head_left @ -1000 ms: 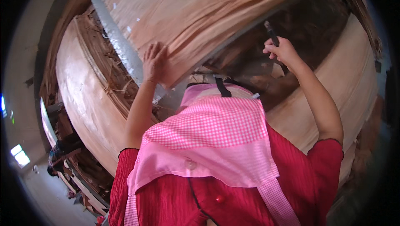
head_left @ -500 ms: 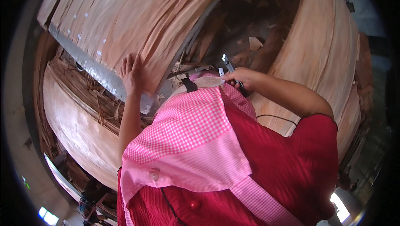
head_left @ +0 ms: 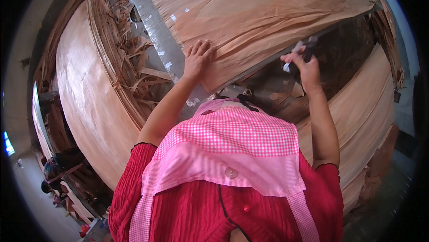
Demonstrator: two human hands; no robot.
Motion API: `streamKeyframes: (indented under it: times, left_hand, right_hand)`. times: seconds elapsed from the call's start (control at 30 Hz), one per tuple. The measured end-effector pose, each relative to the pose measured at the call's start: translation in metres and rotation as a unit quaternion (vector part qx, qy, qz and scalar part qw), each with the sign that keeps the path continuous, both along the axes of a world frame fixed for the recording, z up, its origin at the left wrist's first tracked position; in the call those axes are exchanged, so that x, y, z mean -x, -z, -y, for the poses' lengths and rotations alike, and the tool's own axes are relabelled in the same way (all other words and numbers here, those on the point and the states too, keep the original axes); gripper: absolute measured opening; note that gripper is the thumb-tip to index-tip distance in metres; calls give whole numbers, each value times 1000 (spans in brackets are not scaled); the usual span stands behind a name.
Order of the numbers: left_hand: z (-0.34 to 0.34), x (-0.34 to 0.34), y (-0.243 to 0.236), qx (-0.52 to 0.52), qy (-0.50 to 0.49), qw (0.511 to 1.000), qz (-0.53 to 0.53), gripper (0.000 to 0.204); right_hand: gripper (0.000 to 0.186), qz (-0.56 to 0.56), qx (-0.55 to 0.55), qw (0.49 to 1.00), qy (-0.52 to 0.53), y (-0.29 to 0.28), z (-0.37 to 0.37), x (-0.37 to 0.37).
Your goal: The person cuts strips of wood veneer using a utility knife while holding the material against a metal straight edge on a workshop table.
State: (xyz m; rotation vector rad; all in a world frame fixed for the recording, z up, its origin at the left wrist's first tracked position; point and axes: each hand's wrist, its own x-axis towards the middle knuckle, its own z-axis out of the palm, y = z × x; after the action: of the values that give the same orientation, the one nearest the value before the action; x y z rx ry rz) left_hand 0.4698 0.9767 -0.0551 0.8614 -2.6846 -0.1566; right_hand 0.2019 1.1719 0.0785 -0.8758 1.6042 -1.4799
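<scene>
My left hand [head_left: 196,62] rests on a large wrinkled wood veneer sheet [head_left: 268,10], fingers spread near its near left corner. Small white patches mark the sheet and the grey metal strip [head_left: 149,23] along its left side. My right hand [head_left: 304,65] grips a dark hand tool [head_left: 310,45], held up near the sheet's near right edge. A small white strip [head_left: 287,67] shows at those fingers; motion blur hides how it is held. Below both hands is my pink checked apron [head_left: 228,139].
Veneer stacks [head_left: 94,94] curve along my left and right [head_left: 353,117]. Torn scraps [head_left: 134,59] lie beside the metal strip, and more [head_left: 279,97] in the dark gap at right. Another person [head_left: 53,170] appears at the lower left, beside more stacks.
My right hand dropped to the apron's top, then came back up with the tool, a white strip at its fingers. My left hand stays on the sheet while the view has shifted.
</scene>
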Motion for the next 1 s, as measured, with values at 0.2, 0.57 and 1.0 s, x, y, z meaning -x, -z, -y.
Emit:
streamKeyframes:
  times: [0.2, 0.57, 1.0]
  left_hand:
    - [14, -2, -8, -23, 54, 998, -11, 33]
    - [37, -13, -12, 33, 149, 987, -45, 28]
    - [35, 35, 8, -16, 24, 996, -82, 33]
  right_hand:
    - [15, 63, -129, 985, -95, 23, 22, -74]
    - [18, 144, -205, 965, -81, 67, 117, -89]
    - [16, 153, -272, 949, -37, 116, 165, -81]
